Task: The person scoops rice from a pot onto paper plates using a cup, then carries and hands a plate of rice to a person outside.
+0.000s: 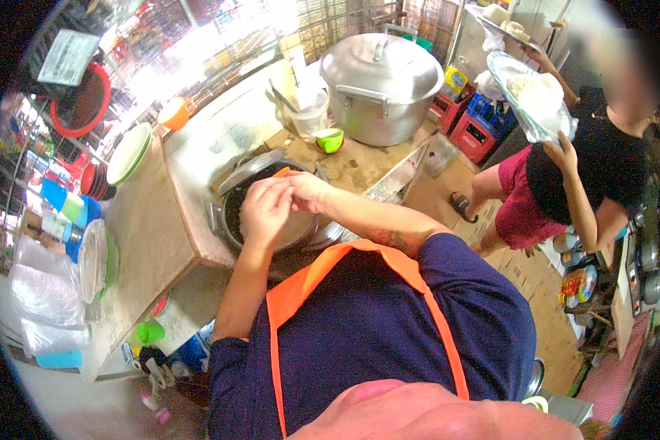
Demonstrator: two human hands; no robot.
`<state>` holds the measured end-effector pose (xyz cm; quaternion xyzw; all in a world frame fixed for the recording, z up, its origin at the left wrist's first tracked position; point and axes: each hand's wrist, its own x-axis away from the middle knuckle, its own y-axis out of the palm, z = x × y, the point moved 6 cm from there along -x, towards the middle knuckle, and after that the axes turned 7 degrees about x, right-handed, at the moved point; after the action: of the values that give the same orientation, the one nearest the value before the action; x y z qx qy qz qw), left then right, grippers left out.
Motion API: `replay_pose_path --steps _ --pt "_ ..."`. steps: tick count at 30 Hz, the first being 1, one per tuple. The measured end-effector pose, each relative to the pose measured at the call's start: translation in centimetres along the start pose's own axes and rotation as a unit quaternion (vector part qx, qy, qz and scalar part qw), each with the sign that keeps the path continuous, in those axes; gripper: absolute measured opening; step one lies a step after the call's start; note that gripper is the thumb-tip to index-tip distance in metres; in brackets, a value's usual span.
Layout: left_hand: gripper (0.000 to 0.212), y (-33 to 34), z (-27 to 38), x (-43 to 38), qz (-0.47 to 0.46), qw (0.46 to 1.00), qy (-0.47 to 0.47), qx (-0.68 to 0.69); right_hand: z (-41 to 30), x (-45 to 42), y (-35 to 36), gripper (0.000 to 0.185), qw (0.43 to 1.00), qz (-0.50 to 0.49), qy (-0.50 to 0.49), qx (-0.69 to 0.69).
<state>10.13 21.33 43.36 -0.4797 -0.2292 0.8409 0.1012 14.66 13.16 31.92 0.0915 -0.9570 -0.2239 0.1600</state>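
Note:
My left hand (267,206) and my right hand (307,191) meet over an open metal pot (234,220) set low in the counter. Their fingertips touch or nearly touch, and whether they hold anything small cannot be made out. A small orange piece (281,172) shows just behind the fingers; what it is cannot be told. Pale contents, partly hidden by my hands, lie inside the pot. A metal lid (253,170) leans tilted on the pot's far rim.
A large lidded aluminium pot (382,93) stands beyond, near a clear plastic tub (309,113) and a green cup (330,139). A tiled counter (154,220) spans the left. At right, another person holds two plates of food (533,96) near drink crates (473,137).

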Motion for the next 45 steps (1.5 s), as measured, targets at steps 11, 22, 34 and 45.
replay_pose_path --steps 11,22,34,45 --pt "0.011 0.8 -7.3 5.7 -0.305 0.833 -0.284 -0.365 -5.9 4.5 -4.6 0.017 0.946 -0.079 -0.119 0.29" --pt "0.035 9.9 -2.6 5.9 -0.328 0.902 -0.156 -0.233 -4.7 1.0 -7.1 0.028 0.949 -0.038 -0.079 0.302" --pt "0.023 4.2 -3.9 10.7 -0.378 0.901 -0.009 -0.212 -6.3 1.4 -5.1 0.024 0.89 -0.114 -0.127 0.424" --pt "0.037 -1.8 -3.4 10.8 -0.181 0.914 -0.21 -0.296 -8.3 -2.8 -3.2 0.033 0.797 0.022 -0.312 0.516"
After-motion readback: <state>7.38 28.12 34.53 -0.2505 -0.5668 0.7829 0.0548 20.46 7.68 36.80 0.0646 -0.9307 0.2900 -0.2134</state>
